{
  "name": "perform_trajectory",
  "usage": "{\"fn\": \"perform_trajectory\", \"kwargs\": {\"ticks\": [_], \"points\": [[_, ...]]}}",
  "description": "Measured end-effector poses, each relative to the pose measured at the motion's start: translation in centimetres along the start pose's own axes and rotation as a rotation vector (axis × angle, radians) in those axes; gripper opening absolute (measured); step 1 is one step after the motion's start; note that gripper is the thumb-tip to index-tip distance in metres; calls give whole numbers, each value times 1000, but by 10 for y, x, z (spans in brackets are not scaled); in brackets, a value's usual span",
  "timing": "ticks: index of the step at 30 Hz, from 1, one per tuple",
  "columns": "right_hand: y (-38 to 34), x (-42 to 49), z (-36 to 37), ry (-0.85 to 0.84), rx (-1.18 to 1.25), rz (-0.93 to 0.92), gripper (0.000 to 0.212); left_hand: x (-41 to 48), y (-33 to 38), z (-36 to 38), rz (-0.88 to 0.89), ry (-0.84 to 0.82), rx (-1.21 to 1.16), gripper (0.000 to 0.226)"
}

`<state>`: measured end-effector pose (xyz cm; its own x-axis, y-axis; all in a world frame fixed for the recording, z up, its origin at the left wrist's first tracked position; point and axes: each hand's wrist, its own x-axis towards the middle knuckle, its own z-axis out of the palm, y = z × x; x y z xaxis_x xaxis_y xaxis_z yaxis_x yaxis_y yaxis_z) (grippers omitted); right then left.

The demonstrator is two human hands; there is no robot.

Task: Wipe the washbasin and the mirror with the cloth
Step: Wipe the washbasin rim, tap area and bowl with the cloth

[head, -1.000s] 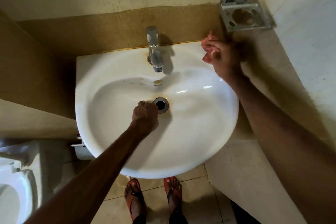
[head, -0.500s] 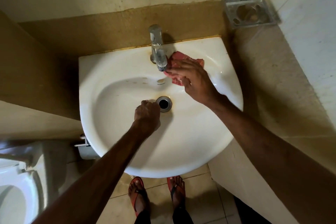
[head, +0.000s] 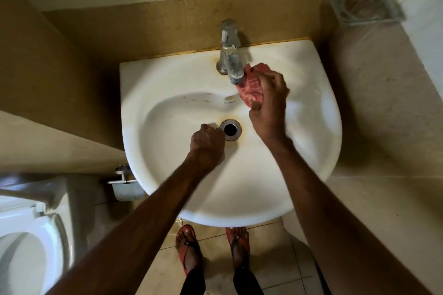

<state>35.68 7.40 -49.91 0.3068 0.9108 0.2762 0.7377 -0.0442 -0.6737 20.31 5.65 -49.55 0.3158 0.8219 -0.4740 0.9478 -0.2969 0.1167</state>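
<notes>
While the right hand pinched the crumpled pink cloth against the white ceramic washbasin's back rim beside the chrome tap, the left hand rested fisted, apparently empty, by the drain; the cloth could snag the spout.

small dark maker's mark on the washbasin below the tap, too blurred to read
</notes>
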Motion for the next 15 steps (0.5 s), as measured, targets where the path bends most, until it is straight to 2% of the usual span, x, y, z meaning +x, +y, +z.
{"fn": "perform_trajectory", "kwargs": {"ticks": [3,6,8,12,15], "points": [[-9,-24,24,50,183,115,73,2,-5,2,24,-31,2,39],[-8,-40,42,-21,319,298,61,3,-12,2,75,-58,14,44],[-6,-46,42,-21,338,335,53,2,-16,2,91,-64,19,44],[8,-32,24,214,361,410,35,2,-20,2,100,-45,21,35],[36,-12,29,293,316,441,51,0,-21,2,103,-37,0,34]]}}
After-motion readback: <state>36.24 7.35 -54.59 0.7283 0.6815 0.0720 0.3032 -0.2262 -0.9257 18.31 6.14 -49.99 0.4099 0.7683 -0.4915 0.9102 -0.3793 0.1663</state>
